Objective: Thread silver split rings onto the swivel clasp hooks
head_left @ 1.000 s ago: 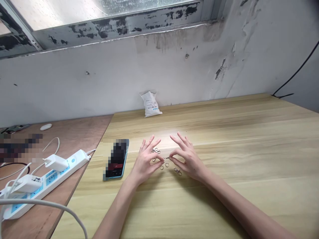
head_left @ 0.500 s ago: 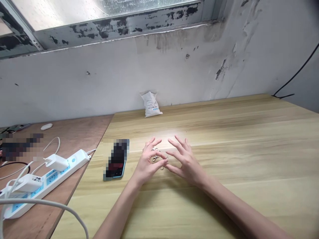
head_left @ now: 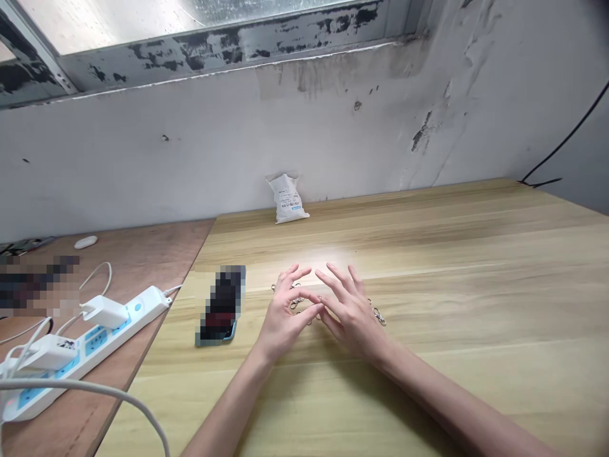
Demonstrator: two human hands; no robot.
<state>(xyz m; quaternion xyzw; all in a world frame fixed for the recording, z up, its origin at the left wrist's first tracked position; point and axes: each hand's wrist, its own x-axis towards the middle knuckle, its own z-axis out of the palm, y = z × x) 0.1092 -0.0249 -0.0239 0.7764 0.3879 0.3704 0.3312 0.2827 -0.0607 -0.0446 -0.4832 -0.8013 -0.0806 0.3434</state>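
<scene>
The left hand and right hand are held palm down, fingers spread and slightly curved, with the fingertips of both hands close together at centre. The left forearm and right forearm converge inward from the lower corners.

Small shiny silver metal rings and swivel clasps in a loose scatter on the pale wood desk, mostly hidden, plus one clasp lying off to the right.
</scene>
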